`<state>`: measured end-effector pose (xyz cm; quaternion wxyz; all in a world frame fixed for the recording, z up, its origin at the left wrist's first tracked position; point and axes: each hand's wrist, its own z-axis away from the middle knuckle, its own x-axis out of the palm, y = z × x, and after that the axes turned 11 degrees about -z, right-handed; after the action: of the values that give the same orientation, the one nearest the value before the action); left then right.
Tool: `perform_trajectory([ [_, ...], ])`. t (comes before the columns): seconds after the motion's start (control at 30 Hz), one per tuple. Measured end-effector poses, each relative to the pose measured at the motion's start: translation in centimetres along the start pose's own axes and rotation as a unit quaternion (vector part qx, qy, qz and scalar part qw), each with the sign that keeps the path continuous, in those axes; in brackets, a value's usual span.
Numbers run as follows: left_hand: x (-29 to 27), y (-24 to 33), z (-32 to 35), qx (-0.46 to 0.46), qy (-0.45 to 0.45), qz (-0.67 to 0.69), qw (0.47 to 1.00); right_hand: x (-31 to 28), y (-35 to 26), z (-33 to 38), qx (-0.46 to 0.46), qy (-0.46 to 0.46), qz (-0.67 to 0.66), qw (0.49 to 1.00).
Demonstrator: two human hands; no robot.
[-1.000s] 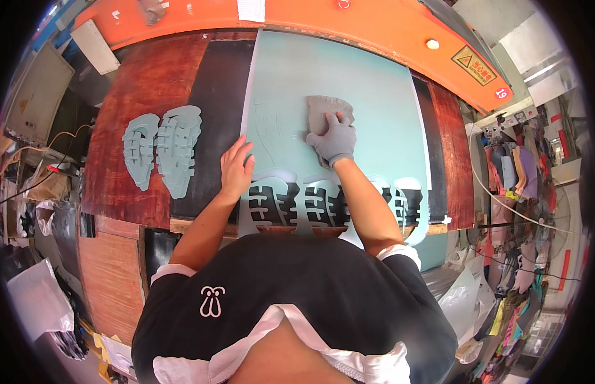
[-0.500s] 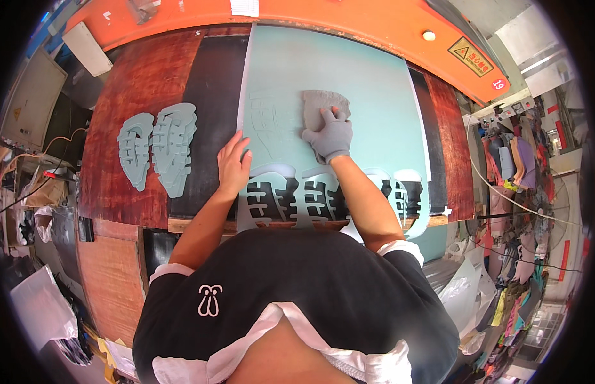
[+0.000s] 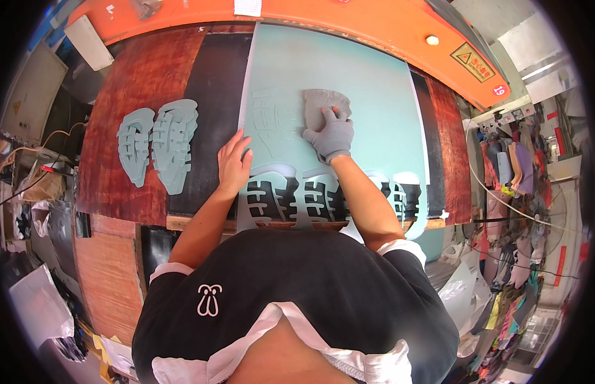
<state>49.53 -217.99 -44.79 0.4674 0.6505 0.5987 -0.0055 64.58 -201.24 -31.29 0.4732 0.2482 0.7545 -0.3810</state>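
A pale green sheet point(image 3: 336, 57) lies over the table, its near end cut through with several slotted, shoe-part-shaped openings. On the sheet stands a grey-brown cutting die point(image 3: 315, 105) with a jagged edge. My right hand point(image 3: 332, 137), in a grey glove, grips the die's near right side, fingers bent over it. Just left of the die, cut outlines point(image 3: 268, 121) of the same slotted kind mark the sheet. My bare left hand point(image 3: 234, 160) rests at the sheet's left edge, fingers stretched out and holding nothing.
Two stacks of cut green pieces, a smaller stack point(image 3: 135, 147) and a larger stack point(image 3: 174, 146), lie on the reddish wooden board point(image 3: 102, 185) at left. An orange machine beam point(image 3: 374, 25) spans the far side. Hanging coloured pieces point(image 3: 515, 160) crowd the right.
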Motion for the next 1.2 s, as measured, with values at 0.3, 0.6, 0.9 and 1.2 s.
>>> perform_trajectory([
  [0.3,-0.3,0.0,0.0,0.007,-0.006,-0.001,1.0,1.0,3.1,0.4,-0.082,0.082,-0.043,0.992],
  [0.6,-7.8,1.4,10.4,0.01,-0.035,-0.037,0.999,-9.0,22.0,13.1,0.035,0.22,0.006,0.975],
  [0.9,-6.5,1.6,12.1,0.06,0.06,-0.143,0.986,-4.9,28.8,20.6,0.043,0.37,0.043,0.927],
  [1.2,-4.1,-0.3,13.1,0.027,0.145,-0.175,0.973,-4.5,28.6,17.9,-0.05,0.361,0.074,0.928],
])
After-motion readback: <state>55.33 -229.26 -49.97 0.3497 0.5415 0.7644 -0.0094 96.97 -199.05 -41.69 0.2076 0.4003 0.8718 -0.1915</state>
